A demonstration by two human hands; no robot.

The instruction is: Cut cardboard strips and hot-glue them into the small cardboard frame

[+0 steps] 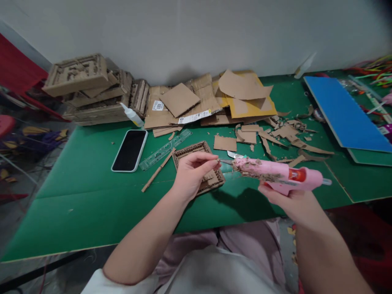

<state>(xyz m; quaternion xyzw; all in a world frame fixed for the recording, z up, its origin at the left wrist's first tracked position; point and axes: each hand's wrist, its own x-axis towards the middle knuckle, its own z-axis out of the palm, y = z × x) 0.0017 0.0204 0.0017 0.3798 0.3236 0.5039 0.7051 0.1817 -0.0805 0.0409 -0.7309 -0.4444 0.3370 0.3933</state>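
Right hand (283, 196) gripping pink glue gun (271, 171), left hand (196, 171) pinched at its nozzle, held item indiscernible, cardboard tray (211, 185) beneath left hand.

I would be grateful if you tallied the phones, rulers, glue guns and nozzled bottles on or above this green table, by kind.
Phone: 1
Ruler: 1
Glue gun: 1
Nozzled bottles, one by the cardboard stack and one at the back right: 2
Total: 5
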